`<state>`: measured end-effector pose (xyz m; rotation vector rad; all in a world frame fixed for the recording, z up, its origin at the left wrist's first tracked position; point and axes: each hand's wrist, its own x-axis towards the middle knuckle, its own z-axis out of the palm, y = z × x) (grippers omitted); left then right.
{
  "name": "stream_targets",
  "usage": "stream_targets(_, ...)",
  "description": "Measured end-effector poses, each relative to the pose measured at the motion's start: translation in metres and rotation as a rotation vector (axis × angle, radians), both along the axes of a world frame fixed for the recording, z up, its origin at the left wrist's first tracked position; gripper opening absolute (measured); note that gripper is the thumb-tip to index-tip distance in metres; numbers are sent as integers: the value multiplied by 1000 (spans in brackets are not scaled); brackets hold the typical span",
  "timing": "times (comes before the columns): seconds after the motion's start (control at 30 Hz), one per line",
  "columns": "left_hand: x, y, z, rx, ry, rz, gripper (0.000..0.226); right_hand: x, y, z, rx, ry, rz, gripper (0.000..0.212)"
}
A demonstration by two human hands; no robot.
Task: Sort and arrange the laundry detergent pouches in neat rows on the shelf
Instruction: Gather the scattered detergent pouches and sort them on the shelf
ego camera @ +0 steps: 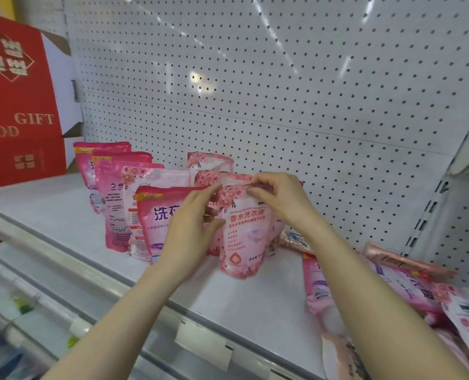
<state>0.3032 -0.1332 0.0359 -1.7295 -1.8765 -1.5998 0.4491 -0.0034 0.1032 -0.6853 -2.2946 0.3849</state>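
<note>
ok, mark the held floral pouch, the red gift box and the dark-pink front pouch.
held floral pouch (241, 237): head view, front panel.
red gift box (17, 105): head view, red face.
dark-pink front pouch (154, 229): head view, front label.

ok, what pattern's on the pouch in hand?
Pouch is pale pink with darker pink blossoms and red lettering; head view.

Forearms outstretched, left hand (192, 229) and right hand (280, 198) close together, fingers (263, 191) pinched on a pouch (244, 237) top
</note>
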Motion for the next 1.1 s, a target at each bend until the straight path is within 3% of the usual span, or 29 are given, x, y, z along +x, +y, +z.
stream_targets(0.2, 4, 7, -6, -8, 63, 44, 65, 30, 8, -7, -117, 47, -19, 17)
stream_targets(0.37, 35, 10, -17, 210, 238, 112, 57, 113, 38, -1, -133, 84, -287, 22)
stream_targets(0.47, 63, 21, -30, 145, 319, -31, 43, 153, 59, -19, -167, -222, -477, 27)
stream_targets(0.57, 91, 38, -50, -79, 361, -210, 35, 160, 68, -49, -215, -551, -512, 34)
stream_targets(0.73, 126, 58, -80, -340, 383, -371, 35, 135, 85, -69, -212, -680, -548, 35)
stream_targets(0.9, 129, 70, -96, -383, 386, -382, 38, 107, 100, -77, -167, -953, -612, 34)
stream_targets(1.0, 126, 69, -97, -368, 378, -387, 36, 101, 107, -79, -65, -923, -639, 22)
stream_targets(1.1, 123, 67, -95, -364, 368, -400, 35, 106, 112, -57, 18, -707, -689, 25)
